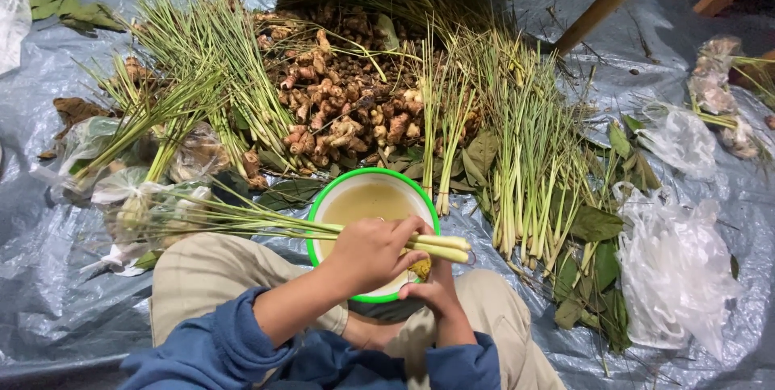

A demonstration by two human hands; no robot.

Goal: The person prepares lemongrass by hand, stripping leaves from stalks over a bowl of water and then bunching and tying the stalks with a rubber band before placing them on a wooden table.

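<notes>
Left hand (373, 254) fingers curled tight round lemongrass stalks (436, 248), pale yellow-green butts, long leafy tops trailing left, lying across green-rimmed bowl (323, 204) of murky water. Right hand (436, 287) under the butts, fingers hidden, grip unclear.

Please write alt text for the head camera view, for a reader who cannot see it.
A seated person's left hand grips lemongrass stalks over a green-rimmed bowl of cloudy liquid, the right hand beneath. Behind lie lemongrass bundles and a root pile on grey plastic sheeting.
</notes>
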